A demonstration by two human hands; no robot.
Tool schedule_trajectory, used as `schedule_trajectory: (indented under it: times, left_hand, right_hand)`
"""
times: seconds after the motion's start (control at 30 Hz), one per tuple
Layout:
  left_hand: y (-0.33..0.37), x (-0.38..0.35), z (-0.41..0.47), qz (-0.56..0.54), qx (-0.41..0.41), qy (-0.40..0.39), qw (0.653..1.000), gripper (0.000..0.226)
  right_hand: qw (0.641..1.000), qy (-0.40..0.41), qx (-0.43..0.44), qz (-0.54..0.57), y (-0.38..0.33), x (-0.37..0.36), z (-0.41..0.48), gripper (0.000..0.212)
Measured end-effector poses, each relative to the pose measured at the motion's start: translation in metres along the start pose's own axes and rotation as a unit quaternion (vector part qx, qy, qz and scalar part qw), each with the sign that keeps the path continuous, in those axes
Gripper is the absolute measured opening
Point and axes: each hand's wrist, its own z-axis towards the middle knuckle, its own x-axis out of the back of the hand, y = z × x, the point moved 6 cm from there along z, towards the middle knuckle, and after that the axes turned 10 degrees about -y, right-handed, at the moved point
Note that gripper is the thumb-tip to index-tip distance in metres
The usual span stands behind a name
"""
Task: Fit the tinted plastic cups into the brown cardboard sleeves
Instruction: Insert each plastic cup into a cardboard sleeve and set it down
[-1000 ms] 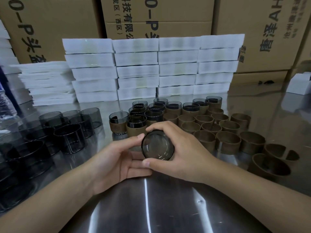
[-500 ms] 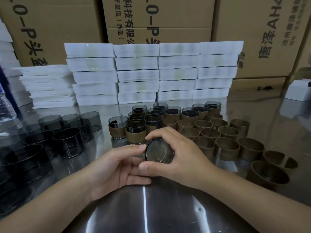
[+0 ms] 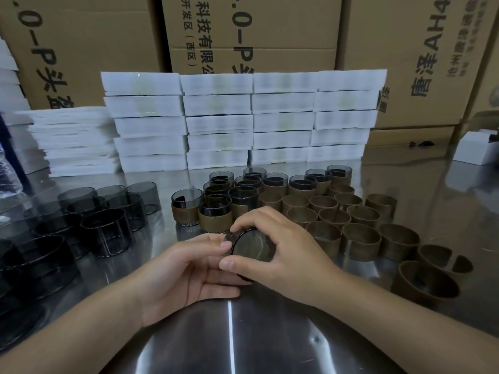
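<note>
Currently both hands are closed on one tinted cup, tilted with a round end toward the camera. The right hand is curled over its top and far side, thumb at the near rim. The left hand cradles it from below, thumb tip on the rim's left edge. The cup sits over the steel table, just in front of the sleeved cups. Empty sleeves lie to the right and bare cups to the left. Behind them are white foam stacks and cardboard cartons.
</note>
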Motion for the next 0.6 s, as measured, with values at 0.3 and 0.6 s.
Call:
schedule_trajectory:
  times: [0.3,0.6]
  left_hand:
    - [0.0007,-0.0065,-0.0003,0.011,0.0,-0.029,1.0,0.06]
    - [0.0,-0.0039,-0.0021,0.032,-0.021,0.022,0.999,0.086]
  right_hand:
    - [0.999,0.034,0.003,0.03,0.0041,0.0035,0.002,0.03]
    - [0.999,0.038,-0.009,0.022,0.0082,0.0063,0.0015,0.028]
